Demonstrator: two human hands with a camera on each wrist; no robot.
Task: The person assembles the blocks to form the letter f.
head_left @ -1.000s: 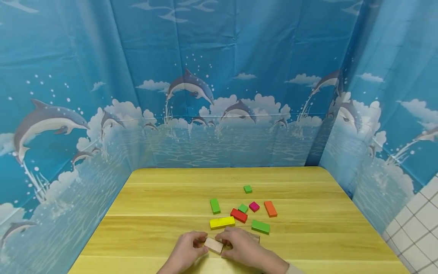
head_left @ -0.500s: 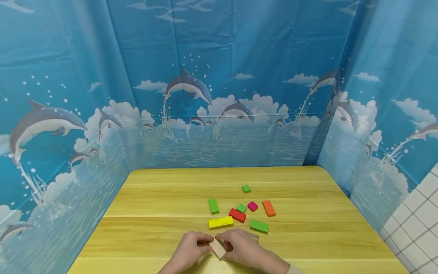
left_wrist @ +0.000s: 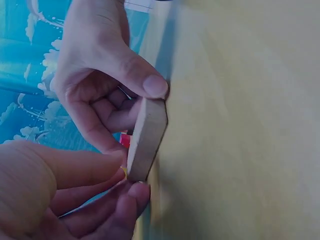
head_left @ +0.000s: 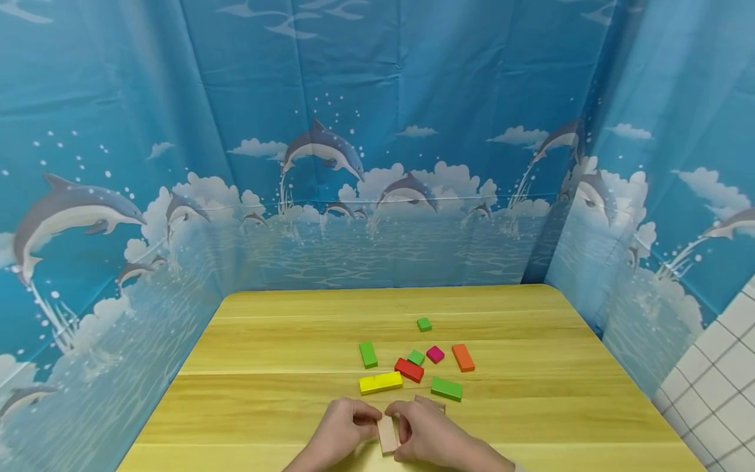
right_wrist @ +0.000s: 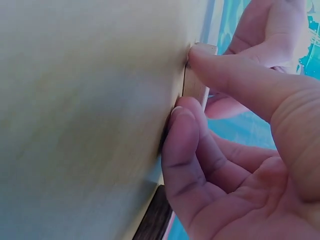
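A plain wooden block (head_left: 387,435) lies at the table's near side, its long side pointing toward the person. My left hand (head_left: 345,429) pinches its far left end with thumb and fingers. From the right, my right hand (head_left: 433,432) grips the same block, thumb at the near end and fingers toward the far end. The left wrist view shows the block (left_wrist: 149,137) between both hands, low against the tabletop. Behind the right hand a brown block (head_left: 438,405) is mostly hidden; its dark side (right_wrist: 154,215) shows in the right wrist view.
Just beyond the hands lie a yellow block (head_left: 381,383), a red block (head_left: 409,370) and a green block (head_left: 446,389). Farther back are an orange block (head_left: 463,357), a magenta cube (head_left: 435,354) and several green pieces. A dolphin-print curtain (head_left: 377,144) encloses the table (head_left: 265,367).
Both hands have turned the wooden block from slanting sideways to pointing toward the person, and shifted it slightly right. The coloured blocks stay in place.
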